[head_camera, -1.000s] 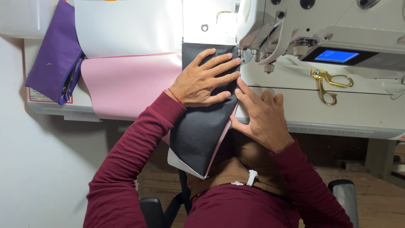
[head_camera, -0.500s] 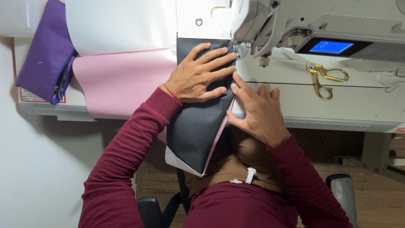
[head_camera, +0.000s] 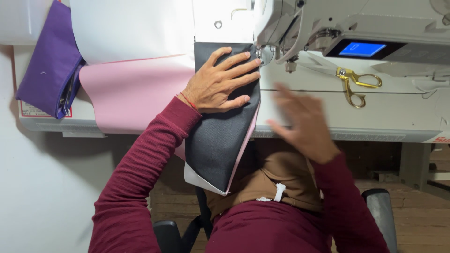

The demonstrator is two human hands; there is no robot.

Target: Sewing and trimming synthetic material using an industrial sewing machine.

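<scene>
I see gold scissors (head_camera: pixel 352 85) lying on the white table (head_camera: pixel 375 117), right of the sewing machine's blue screen (head_camera: pixel 362 48); a purple pouch (head_camera: pixel 49 65) rests far left, beside a pink sheet (head_camera: pixel 131 93).

White table (head_camera: pixel 384 122); fabrics (head_camera: pixel 136 91); scissors (head_camera: pixel 352 84)

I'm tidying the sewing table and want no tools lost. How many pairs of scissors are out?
1. The gold scissors lie on the white machine bed, right of the needle and below the blue screen. Others may hide under the fabric.
</scene>
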